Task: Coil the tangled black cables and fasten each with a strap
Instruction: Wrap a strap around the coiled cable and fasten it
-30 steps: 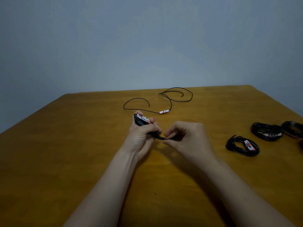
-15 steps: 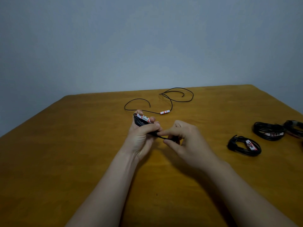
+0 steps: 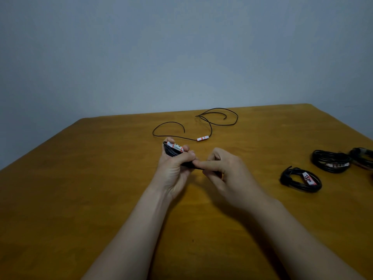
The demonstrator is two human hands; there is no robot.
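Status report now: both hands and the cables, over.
Left hand grips black coiled cable. Right hand pinches its strap end. Loose black cable waits behind; nothing blocking.

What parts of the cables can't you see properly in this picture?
- Head view: most of the held coil is hidden inside the left hand.
- The strap end is covered by the right hand, so whether it is fastened cannot be told.
- The farthest coil is cut off by the right edge.
- The writing on the middle coil's label is too blurred to read.
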